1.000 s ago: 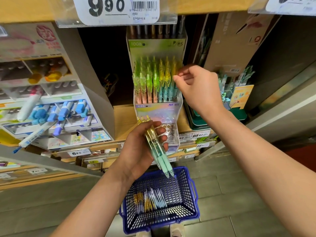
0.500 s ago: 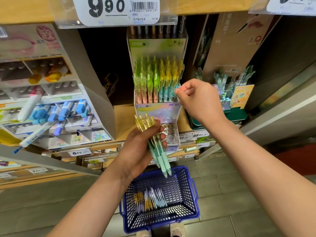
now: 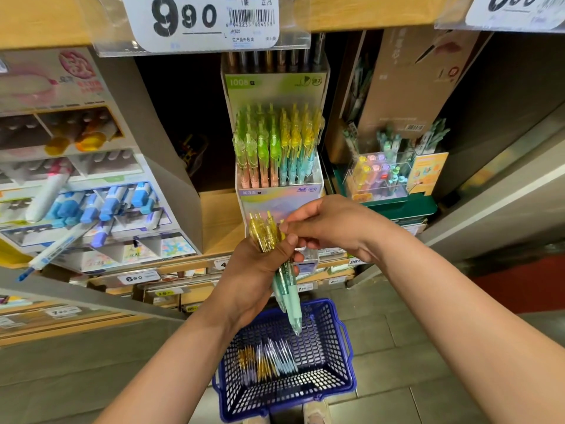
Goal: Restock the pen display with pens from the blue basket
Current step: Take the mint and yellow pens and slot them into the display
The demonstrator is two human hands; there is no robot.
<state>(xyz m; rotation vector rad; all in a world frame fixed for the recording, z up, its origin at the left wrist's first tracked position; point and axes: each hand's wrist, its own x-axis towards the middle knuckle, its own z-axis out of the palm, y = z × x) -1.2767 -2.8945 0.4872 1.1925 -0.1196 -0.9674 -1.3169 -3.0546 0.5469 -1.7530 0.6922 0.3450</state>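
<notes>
I am looking at a shop shelf of stationery over a grey tiled floor, with a big price tag reading 990 at the top centre of the frame. The pen display stands upright in the middle of the shelf, its rows of green and yellow capped pens packed close together. A tilted marker display fills the left of the frame, and a small clear box of pastel pens sits to the right. Just below the pen display, at centre frame, the left hand is wrapped round a bunch of pens, yellow tops sticking up above the thumb and mint barrels pointing down toward the floor. The right hand reaches in from the right, its curled fingers pinching at the yellow tops of that same bunch, so both hands meet on it. Directly beneath them, at bottom centre, the blue basket rests on the floor with loose pens lying in its bottom.
</notes>
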